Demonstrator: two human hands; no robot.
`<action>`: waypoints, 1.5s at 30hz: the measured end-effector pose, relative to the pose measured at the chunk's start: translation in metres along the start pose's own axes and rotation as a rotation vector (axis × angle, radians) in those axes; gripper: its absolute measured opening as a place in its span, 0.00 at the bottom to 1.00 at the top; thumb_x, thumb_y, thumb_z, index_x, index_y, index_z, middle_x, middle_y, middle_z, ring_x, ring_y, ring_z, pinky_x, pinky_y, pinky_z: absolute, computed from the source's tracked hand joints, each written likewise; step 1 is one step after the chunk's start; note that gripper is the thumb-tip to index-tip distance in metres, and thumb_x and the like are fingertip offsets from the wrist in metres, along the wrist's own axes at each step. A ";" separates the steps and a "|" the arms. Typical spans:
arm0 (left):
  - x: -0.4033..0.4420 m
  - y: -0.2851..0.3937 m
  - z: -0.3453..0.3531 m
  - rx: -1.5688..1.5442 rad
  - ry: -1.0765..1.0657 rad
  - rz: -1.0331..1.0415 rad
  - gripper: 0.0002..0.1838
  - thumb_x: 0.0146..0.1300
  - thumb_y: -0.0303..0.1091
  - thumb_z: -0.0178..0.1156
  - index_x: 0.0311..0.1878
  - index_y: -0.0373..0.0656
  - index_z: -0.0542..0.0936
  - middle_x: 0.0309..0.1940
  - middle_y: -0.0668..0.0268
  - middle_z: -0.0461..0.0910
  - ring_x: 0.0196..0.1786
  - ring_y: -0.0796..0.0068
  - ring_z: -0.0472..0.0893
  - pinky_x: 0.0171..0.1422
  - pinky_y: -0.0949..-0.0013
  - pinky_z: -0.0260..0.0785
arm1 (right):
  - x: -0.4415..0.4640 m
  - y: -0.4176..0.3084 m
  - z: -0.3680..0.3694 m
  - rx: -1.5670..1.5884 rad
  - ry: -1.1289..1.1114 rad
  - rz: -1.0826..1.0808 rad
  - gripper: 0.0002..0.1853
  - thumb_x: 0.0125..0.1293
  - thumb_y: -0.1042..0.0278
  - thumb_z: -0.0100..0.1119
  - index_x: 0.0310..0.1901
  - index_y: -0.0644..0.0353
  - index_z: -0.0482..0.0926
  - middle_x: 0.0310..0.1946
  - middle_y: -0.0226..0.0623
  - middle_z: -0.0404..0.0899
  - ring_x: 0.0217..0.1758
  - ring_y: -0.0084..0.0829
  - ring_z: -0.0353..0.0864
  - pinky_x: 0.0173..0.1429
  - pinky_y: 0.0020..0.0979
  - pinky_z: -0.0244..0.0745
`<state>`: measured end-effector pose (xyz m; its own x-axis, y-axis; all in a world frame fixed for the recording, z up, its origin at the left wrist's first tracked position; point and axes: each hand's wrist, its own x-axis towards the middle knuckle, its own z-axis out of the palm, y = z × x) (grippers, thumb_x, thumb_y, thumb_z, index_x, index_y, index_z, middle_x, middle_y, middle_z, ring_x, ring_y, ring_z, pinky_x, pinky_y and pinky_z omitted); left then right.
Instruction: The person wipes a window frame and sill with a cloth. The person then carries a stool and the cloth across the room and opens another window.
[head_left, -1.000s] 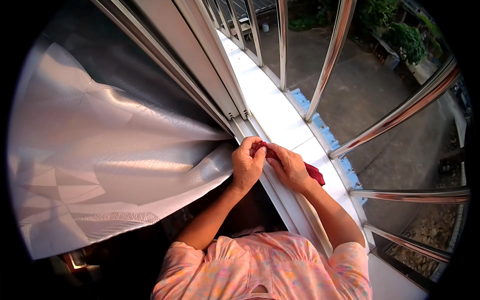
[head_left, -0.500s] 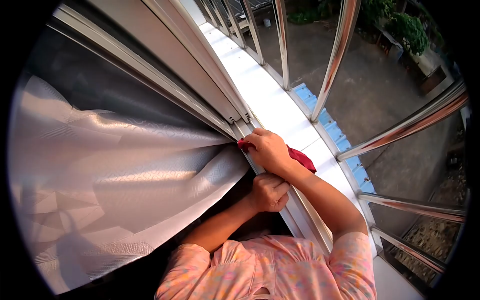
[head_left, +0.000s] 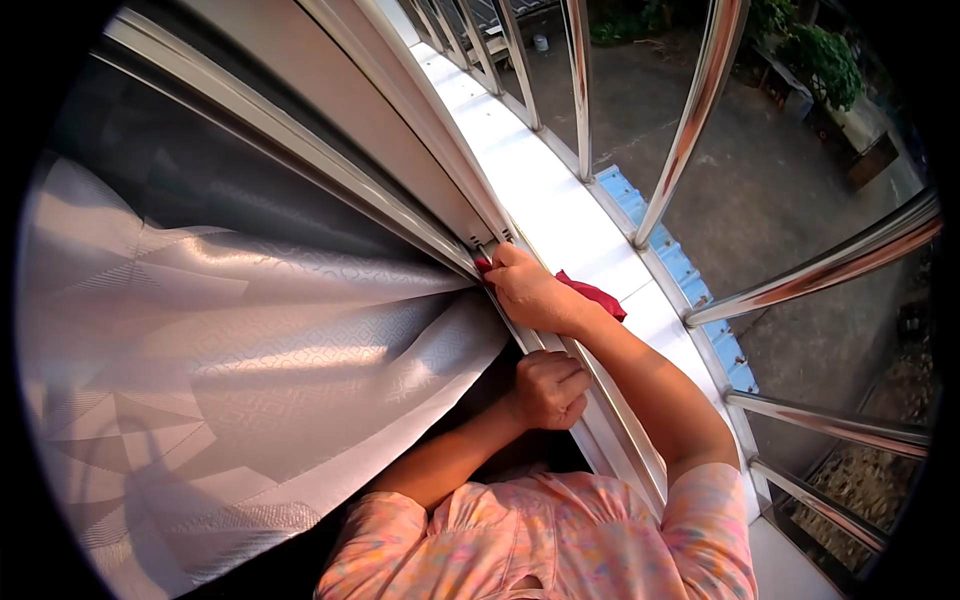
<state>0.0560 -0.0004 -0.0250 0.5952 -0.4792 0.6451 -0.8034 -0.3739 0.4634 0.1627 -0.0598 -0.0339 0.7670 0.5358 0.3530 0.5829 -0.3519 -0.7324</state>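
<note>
A dark red cloth [head_left: 592, 296] is in my right hand [head_left: 527, 287], whose fingers are bent and pressed down into the window track [head_left: 512, 325] by the end of the sliding sash. A bit of the cloth shows at the fingertips, and the rest hangs out past the wrist over the white sill. Just below, my left hand [head_left: 552, 388] is closed in a fist against the inner side of the window frame. Its palm faces away from view, so I cannot see whether anything is inside it.
A pale patterned curtain [head_left: 290, 350] spreads across the left, gathered near the sash [head_left: 400, 150]. Beyond the white tiled sill [head_left: 545, 180] stand curved metal bars [head_left: 690, 120]. Outside lie a blue corrugated edge [head_left: 665, 250] and a paved yard far below.
My right hand has slid slightly up the track toward the sash, drawing the cloth with it. The left hand stays at the frame. The whole view has shifted a little.
</note>
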 end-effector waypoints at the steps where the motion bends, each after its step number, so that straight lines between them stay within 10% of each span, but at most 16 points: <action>1: 0.000 0.000 0.000 0.004 0.006 0.005 0.05 0.34 0.25 0.53 0.21 0.40 0.72 0.17 0.63 0.70 0.18 0.62 0.72 0.22 0.65 0.64 | 0.000 -0.001 -0.003 0.000 -0.001 -0.002 0.08 0.51 0.82 0.55 0.32 0.67 0.82 0.31 0.48 0.75 0.40 0.45 0.76 0.45 0.38 0.73; 16: -0.006 -0.004 0.002 0.025 0.005 0.036 0.06 0.31 0.27 0.53 0.18 0.40 0.75 0.17 0.63 0.72 0.18 0.62 0.73 0.23 0.65 0.67 | 0.012 0.004 0.026 -0.265 0.331 0.040 0.12 0.53 0.75 0.55 0.39 0.57 0.83 0.30 0.43 0.78 0.34 0.43 0.79 0.43 0.40 0.74; 27: -0.003 -0.002 -0.001 0.042 -0.017 0.027 0.05 0.34 0.26 0.53 0.20 0.41 0.72 0.16 0.65 0.68 0.19 0.65 0.71 0.22 0.65 0.63 | 0.027 -0.031 -0.021 -0.395 -0.451 0.312 0.18 0.58 0.70 0.42 0.48 0.64 0.75 0.39 0.49 0.81 0.43 0.46 0.82 0.45 0.42 0.76; 45: -0.011 -0.001 0.002 0.051 0.032 -0.007 0.07 0.36 0.26 0.54 0.23 0.45 0.79 0.23 0.65 0.78 0.24 0.64 0.78 0.30 0.65 0.72 | -0.041 -0.049 -0.040 -0.403 -0.534 0.179 0.17 0.54 0.70 0.49 0.47 0.63 0.74 0.33 0.45 0.80 0.34 0.48 0.81 0.38 0.44 0.76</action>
<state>0.0503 0.0034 -0.0336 0.5988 -0.4514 0.6616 -0.7969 -0.4177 0.4364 0.1134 -0.0959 0.0108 0.6835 0.7113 -0.1640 0.5934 -0.6723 -0.4425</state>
